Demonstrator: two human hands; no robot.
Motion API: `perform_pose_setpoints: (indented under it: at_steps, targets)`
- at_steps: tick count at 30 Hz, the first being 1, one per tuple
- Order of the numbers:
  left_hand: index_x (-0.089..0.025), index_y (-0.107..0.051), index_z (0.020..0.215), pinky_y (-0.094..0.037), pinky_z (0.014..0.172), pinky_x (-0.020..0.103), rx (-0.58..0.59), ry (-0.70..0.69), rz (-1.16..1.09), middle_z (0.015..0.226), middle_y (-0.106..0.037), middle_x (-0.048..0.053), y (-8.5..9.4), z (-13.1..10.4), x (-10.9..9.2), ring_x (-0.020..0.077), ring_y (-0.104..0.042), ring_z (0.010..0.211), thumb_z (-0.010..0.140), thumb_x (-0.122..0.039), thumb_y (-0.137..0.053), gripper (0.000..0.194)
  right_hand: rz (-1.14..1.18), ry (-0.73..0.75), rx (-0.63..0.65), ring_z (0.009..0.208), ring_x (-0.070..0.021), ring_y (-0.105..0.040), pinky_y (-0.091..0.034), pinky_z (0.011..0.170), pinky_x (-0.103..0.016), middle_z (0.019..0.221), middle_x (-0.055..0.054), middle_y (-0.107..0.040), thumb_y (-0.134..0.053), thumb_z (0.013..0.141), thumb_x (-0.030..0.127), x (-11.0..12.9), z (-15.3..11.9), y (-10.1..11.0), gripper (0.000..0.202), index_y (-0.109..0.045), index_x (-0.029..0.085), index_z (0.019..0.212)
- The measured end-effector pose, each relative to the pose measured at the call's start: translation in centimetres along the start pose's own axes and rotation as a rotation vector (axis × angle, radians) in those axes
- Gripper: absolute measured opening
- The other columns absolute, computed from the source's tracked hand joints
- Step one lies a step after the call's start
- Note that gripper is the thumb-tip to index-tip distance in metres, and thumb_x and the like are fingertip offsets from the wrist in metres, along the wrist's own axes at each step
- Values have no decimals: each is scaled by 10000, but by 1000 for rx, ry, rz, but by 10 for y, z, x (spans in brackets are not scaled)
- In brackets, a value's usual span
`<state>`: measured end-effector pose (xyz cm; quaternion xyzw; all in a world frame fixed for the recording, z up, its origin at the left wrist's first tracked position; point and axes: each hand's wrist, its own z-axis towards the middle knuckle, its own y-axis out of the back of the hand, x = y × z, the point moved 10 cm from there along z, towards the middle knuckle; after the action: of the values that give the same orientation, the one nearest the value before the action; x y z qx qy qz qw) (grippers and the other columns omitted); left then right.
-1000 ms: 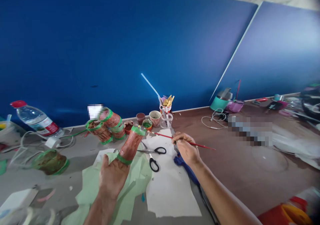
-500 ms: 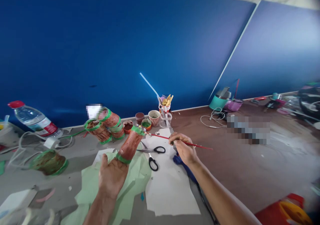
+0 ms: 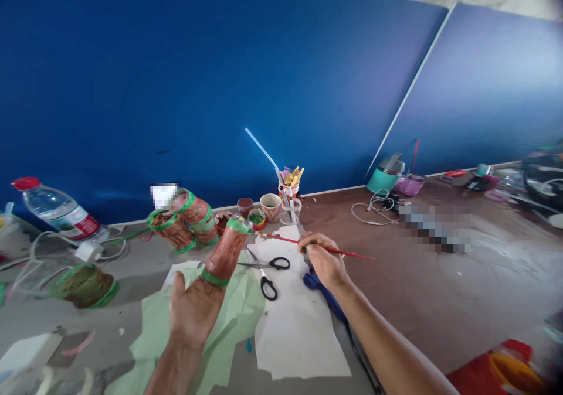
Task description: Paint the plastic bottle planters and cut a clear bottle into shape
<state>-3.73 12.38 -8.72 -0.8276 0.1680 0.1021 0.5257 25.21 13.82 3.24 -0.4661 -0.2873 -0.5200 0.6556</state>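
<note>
In my left hand (image 3: 196,308) is a brown-painted tube (image 3: 227,249) with a green band at each end. It tilts up to the right; the thumb stands apart, and the other fingers are hidden behind or inside the tube. Pinched in my right hand (image 3: 324,260) is a thin red paintbrush (image 3: 357,255). Its tip points left, close to the tube's upper end. Black-handled scissors (image 3: 269,288) lie spread on white paper (image 3: 299,336) between my hands. Behind the tube stand small paint cups, among them a green paint cup (image 3: 257,218) and a patterned cup (image 3: 271,208).
Similar brown-and-green tubes (image 3: 176,235) stand at the back left, near a water bottle (image 3: 65,213). A cup of yellow utensils (image 3: 290,187) stands by the blue partition (image 3: 197,90). Pale green paper (image 3: 235,319) and a blue tool with a cord (image 3: 329,298) lie close by.
The tube and my left hand have shifted slightly left. My right hand holds the brush in nearly the same place.
</note>
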Motion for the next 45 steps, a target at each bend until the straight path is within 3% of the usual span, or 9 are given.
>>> perform_pose_setpoints:
  at_steps: [7, 11, 19, 26, 31, 35, 41, 45]
  targets:
    - [-102, -640, 1050, -521, 883, 445, -51, -26, 51, 846, -749, 176, -11, -9, 3, 296, -716, 871, 929, -503, -345, 511, 7, -4, 11, 626, -176, -501, -384, 599, -321, 621, -34, -609, -572, 684, 206, -2, 1, 0, 145, -716, 205, 685]
    - [-76, -635, 1022, -540, 847, 432, -61, -51, 78, 848, -744, 194, -15, -12, 1, 282, -723, 812, 938, -506, -323, 538, 15, -30, -50, 613, -160, -510, -378, 596, -307, 622, -23, -607, -560, 673, 174, -7, 1, 8, 160, -716, 203, 661]
    - [-79, -582, 1212, -521, 879, 428, -2, -77, 61, 958, -740, 199, -17, -11, -4, 296, -711, 906, 912, -538, -382, 584, 146, -35, -135, 584, -148, -514, -383, 576, -297, 604, -18, -613, -586, 651, 189, -7, 2, 17, 132, -716, 204, 668]
    - [-99, -672, 1094, -545, 829, 365, 69, -110, 131, 936, -753, 155, -36, -23, -5, 249, -713, 885, 949, -505, -284, 580, 176, -12, -165, 602, -156, -556, -423, 584, -298, 627, -23, -641, -630, 699, 234, -7, 4, 23, 104, -716, 192, 739]
    - [-129, -723, 956, -496, 943, 404, 142, -197, 341, 954, -753, 122, -49, -30, 0, 269, -667, 1019, 892, -602, -366, 596, 218, 6, -107, 704, -186, -634, -479, 636, -318, 764, -52, -714, -606, 835, 368, -8, 2, 13, 225, -721, 210, 947]
    - [-126, -736, 916, -460, 992, 454, 217, -294, 481, 936, -753, 134, -58, -33, 1, 320, -625, 1093, 782, -695, -490, 633, 34, 47, -2, 800, -205, -654, -498, 773, -365, 854, -60, -727, -557, 891, 405, -8, -4, 2, 262, -711, 223, 999]
    - [-158, -755, 870, -452, 1013, 465, 285, -385, 603, 934, -751, 146, -67, -40, 2, 358, -584, 1152, 700, -755, -530, 660, -259, 53, 272, 1095, -270, -597, -453, 953, -406, 1189, -107, -639, -566, 851, 547, -1, -17, -27, 511, -565, 232, 1255]
    - [-188, -743, 960, -463, 1005, 463, 328, -410, 673, 974, -749, 129, -71, -44, 6, 355, -578, 1164, 721, -770, -476, 683, -346, 69, 342, 1139, -274, -577, -445, 978, -396, 1239, -112, -595, -569, 847, 553, 0, -20, -37, 541, -523, 240, 1286]
